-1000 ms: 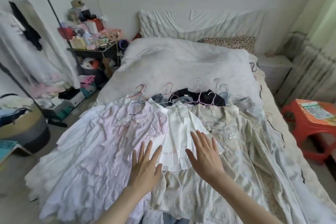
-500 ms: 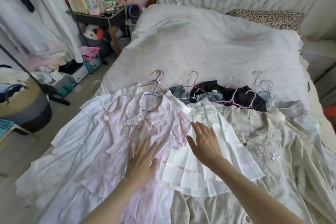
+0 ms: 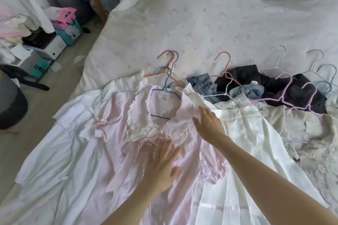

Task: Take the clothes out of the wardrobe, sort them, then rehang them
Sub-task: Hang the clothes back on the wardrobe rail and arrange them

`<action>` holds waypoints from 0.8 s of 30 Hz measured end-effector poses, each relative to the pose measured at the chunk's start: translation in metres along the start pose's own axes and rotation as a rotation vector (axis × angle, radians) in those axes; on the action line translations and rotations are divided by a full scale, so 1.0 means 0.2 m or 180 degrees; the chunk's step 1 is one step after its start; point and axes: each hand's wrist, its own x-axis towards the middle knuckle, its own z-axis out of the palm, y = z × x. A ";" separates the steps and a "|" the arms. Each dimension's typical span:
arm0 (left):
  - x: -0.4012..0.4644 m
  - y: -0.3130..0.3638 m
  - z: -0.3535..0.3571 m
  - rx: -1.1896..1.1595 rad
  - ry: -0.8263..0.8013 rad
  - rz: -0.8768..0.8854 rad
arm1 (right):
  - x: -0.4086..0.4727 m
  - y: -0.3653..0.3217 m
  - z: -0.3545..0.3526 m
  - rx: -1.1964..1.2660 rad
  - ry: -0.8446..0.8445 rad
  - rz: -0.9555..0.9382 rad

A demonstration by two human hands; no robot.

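Both hands have slid up the clothes since a moment ago. The left hand now lies flat, fingers straight, on the pink blouse just below its lace collar; the right hand rests open at the blouse's shoulder, beside the white skirt. Neither holds anything. The clothes lie spread on the bed, still on their hangers; the blue hanger sits in the blouse's neck. No writing is legible.

You see soft, even daylight, perhaps from the right; shadows are faint. The left hand looks motion-blurred, wide-angle distortion bends the edges, and fine detail is slightly smeared.
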 end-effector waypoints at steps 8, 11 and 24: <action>0.04 -0.04 0.01 -0.0033 -0.0185 0.0173 | 0.18 -0.05 0.08 0.0350 -0.0023 0.0599; 0.05 -0.06 -0.07 -0.0154 -0.0206 0.0343 | 0.14 -0.09 0.06 0.0688 0.0164 0.0728; -0.02 0.21 -0.86 -0.0725 0.2913 0.0768 | -0.68 0.27 -0.55 0.1831 0.1886 0.0780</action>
